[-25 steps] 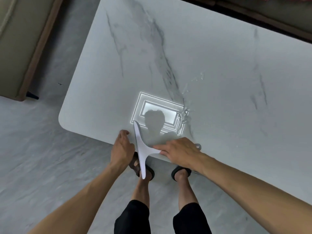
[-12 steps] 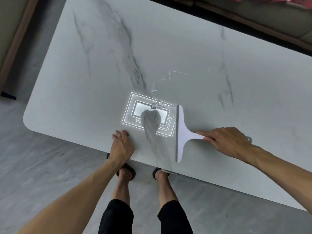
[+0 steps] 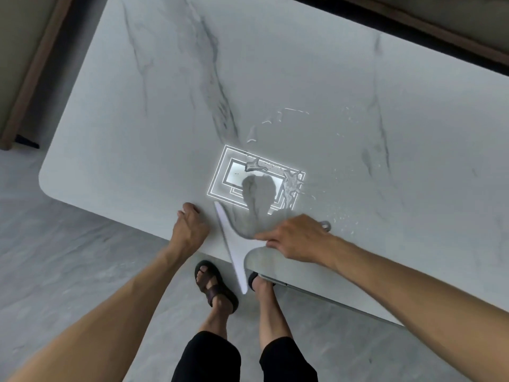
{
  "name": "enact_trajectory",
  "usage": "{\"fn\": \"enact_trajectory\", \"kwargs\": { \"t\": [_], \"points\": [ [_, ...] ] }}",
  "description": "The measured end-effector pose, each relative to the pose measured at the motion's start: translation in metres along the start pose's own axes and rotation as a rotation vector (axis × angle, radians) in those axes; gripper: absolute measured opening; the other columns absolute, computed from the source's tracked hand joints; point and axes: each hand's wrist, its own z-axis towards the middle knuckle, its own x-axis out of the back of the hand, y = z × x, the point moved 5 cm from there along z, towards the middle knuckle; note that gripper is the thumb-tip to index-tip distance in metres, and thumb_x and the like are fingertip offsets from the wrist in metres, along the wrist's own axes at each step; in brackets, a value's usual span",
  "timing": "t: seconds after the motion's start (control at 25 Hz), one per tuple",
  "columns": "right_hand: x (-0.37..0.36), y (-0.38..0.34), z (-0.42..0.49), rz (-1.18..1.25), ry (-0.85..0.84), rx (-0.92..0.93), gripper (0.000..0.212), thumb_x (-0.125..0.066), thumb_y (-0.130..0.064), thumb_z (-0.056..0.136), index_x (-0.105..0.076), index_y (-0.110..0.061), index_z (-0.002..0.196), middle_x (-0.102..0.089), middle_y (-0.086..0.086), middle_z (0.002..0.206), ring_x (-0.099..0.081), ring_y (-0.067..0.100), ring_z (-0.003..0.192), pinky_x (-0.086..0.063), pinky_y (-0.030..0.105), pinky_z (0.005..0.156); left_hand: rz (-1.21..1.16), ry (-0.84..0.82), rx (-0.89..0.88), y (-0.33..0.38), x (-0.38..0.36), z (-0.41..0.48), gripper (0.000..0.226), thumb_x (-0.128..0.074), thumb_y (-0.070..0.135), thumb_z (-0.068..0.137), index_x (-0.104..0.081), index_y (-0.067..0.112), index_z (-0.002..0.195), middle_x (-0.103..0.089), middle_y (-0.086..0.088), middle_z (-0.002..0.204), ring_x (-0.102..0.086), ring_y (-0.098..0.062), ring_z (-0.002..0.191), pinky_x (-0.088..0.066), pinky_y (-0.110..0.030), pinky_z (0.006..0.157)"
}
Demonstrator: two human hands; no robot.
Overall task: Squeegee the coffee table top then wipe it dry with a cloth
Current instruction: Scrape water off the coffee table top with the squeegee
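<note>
The white marble coffee table top (image 3: 303,73) fills the view. A white squeegee (image 3: 234,244) lies at the table's near edge, its blade slanting past the edge over the floor. My right hand (image 3: 297,238) grips its handle, whose loop end (image 3: 325,225) sticks out behind the hand. My left hand (image 3: 190,230) rests on the table's near edge, left of the blade. Water puddles and streaks (image 3: 290,183) lie just beyond the squeegee, with droplets (image 3: 344,216) to the right. No cloth is in view.
A bright ceiling-light reflection (image 3: 228,175) shines on the top. My sandalled feet (image 3: 214,288) stand on the grey floor under the near edge. A wood-framed seat (image 3: 27,64) stands at the left, dark furniture (image 3: 413,20) along the far side.
My right hand has pulled the squeegee left and toward me, from the table's middle to the near edge, so the blade overhangs it. My left hand stayed on the edge.
</note>
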Motion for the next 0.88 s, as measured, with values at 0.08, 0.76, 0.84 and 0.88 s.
{"fn": "enact_trajectory", "kwargs": {
  "t": [0.08, 0.76, 0.84, 0.88],
  "points": [
    [0.010, 0.044, -0.028, 0.043, 0.064, -0.089, 0.038, -0.039, -0.051, 0.096, -0.038, -0.063, 0.132, -0.064, -0.012, 0.127, -0.060, 0.018, 0.113, -0.043, 0.032, 0.078, 0.043, -0.009, 0.006, 0.001, -0.005, 0.000, 0.041, -0.038, -0.005, 0.084, -0.036, -0.007, 0.125, -0.042, -0.035, 0.134, -0.041, -0.049, 0.127, -0.041, -0.043, 0.098],
    [0.019, -0.035, 0.026, -0.012, -0.020, 0.122, 0.036, -0.033, -0.048, 0.100, -0.043, -0.055, 0.133, -0.071, -0.001, 0.105, -0.065, 0.026, 0.089, -0.035, 0.033, 0.061, -0.192, 0.276, 0.014, -0.035, 0.024, -0.015, 0.024, -0.039, -0.006, 0.079, -0.041, 0.012, 0.095, -0.047, -0.007, 0.104, -0.049, -0.027, 0.088, -0.038, -0.034, 0.071],
    [0.021, -0.062, 0.065, -0.026, 0.000, 0.173, 0.036, -0.034, -0.045, 0.101, -0.047, -0.051, 0.133, -0.070, 0.003, 0.103, -0.065, 0.027, 0.087, -0.030, 0.032, 0.060, -0.179, 0.292, 0.067, -0.049, 0.033, -0.011, 0.021, -0.040, -0.002, 0.082, -0.040, 0.013, 0.097, -0.050, -0.007, 0.103, -0.050, -0.028, 0.087, -0.039, -0.035, 0.070],
    [0.023, -0.066, 0.079, -0.038, 0.013, 0.170, 0.035, -0.034, -0.045, 0.101, -0.048, -0.050, 0.133, -0.070, 0.003, 0.105, -0.065, 0.027, 0.089, -0.031, 0.032, 0.061, -0.165, 0.287, 0.070, -0.054, 0.036, -0.008, 0.021, -0.040, -0.001, 0.083, -0.039, 0.014, 0.098, -0.051, -0.008, 0.102, -0.052, -0.030, 0.088, -0.041, -0.036, 0.070]
  ]
}}
